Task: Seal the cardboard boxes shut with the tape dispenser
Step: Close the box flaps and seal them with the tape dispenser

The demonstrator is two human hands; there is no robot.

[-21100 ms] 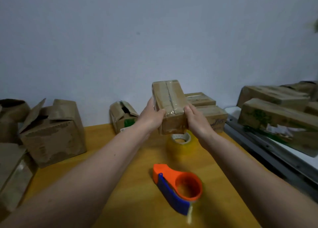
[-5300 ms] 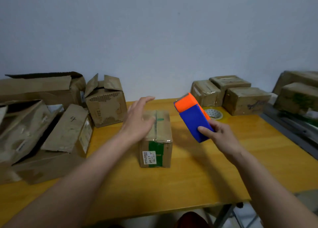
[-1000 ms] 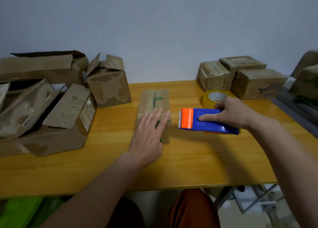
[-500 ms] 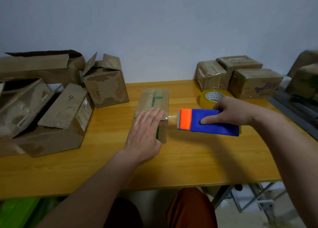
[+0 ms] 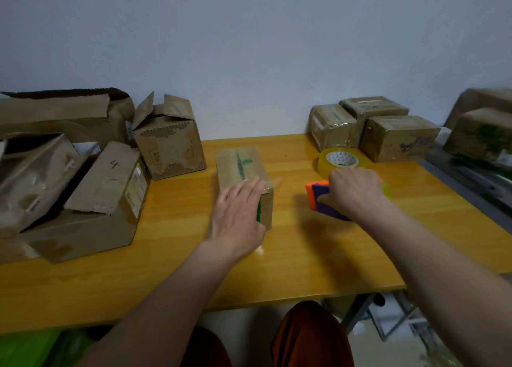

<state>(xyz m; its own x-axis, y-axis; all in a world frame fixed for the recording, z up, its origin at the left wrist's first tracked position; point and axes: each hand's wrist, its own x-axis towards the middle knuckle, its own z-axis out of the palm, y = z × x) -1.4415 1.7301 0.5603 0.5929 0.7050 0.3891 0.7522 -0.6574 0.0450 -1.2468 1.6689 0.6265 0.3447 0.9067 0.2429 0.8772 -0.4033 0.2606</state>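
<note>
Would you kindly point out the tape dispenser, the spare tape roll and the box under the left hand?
tape dispenser (image 5: pixel 322 200), head view, blue body beside the orange end.
spare tape roll (image 5: pixel 341 158), head view, top face.
box (image 5: pixel 238 161), head view, taped top.

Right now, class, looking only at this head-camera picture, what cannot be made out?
- Tape dispenser: mostly hidden under the right hand; its roll and blade unseen.
- Small box: near end covered by the left hand.
- Boxes at far right: blurred, cut by the frame edge.
- Label on the box marked 4: too small to read.
</note>
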